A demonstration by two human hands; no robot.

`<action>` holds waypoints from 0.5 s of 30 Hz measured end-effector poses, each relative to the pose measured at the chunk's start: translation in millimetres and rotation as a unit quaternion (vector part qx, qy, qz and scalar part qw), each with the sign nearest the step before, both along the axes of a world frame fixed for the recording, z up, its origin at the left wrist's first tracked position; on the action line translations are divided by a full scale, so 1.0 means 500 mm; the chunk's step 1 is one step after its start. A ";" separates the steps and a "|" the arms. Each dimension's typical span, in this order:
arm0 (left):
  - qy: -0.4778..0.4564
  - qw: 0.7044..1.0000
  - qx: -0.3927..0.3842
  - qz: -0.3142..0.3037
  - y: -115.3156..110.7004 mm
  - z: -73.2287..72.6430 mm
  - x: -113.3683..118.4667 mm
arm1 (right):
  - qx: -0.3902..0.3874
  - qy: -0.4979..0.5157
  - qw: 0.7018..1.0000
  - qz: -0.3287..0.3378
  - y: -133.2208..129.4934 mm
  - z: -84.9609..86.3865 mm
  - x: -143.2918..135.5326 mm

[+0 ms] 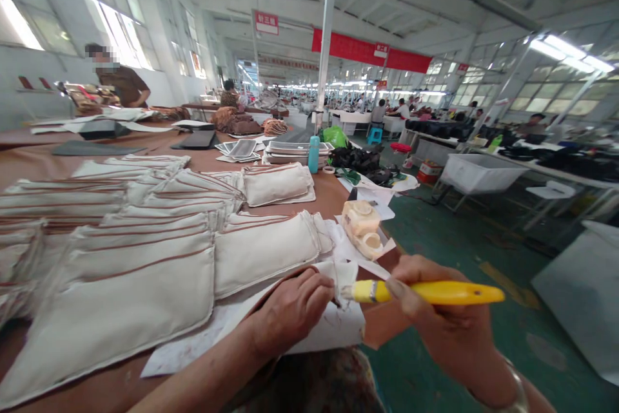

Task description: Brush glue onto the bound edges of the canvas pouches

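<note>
- Both hands are occupied: the left hand point(296, 307) is curled down, grasping a pale piece point(261, 296) with a brown edge, its fingertips partly hidden; the right hand point(442, 313) grips a yellow brush point(440, 292) between thumb and fingers.
- The brush lies almost level, its long axis running left to right, bristles to the left and handle end to the right, out past the right hand.
- Those bristles sit just to the right of the left hand's knuckles, close over the right end of the pale piece; whether they touch it I cannot tell.
- The pale piece slants from near left to far right beneath the left hand, which is the nearer of the two; the right hand is off to its right.
- Under it, white paper point(338, 329) spreads at the near rim of the brown surface point(333, 191).
- A tub point(360, 223) stands on the far side of both hands, nearer the right.
- Stuffed pads point(265, 255) lie overlapping in rows to the left.
- Farther off are a blue bottle point(314, 154) and, at far left, a person in brown point(123, 86).
</note>
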State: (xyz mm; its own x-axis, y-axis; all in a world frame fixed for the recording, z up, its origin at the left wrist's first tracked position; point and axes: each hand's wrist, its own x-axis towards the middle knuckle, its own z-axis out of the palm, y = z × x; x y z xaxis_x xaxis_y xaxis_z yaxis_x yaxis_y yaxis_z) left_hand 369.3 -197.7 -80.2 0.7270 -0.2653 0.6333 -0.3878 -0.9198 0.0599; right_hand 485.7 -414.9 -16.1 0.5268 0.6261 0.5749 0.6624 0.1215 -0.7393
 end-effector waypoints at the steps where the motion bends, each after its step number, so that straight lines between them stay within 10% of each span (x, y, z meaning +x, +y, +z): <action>1: -0.006 1.000 -0.011 0.001 0.001 -0.005 0.000 | -0.013 0.004 1.000 0.020 0.006 -0.003 -0.003; 4: 0.005 0.999 -0.052 0.007 0.008 -0.021 0.003 | -0.060 0.018 0.995 0.080 0.010 -0.010 -0.012; 8: 0.103 0.976 -0.175 0.082 0.030 0.007 0.035 | 0.028 0.107 0.993 -0.051 -0.032 -0.015 -0.013; 12: 0.174 0.903 -0.371 0.131 0.074 0.145 0.097 | 0.176 0.225 0.939 -0.193 -0.092 -0.014 0.003; 15: 0.219 0.863 -0.454 0.040 0.104 0.279 0.120 | 0.236 0.263 0.895 -0.273 -0.130 -0.001 0.021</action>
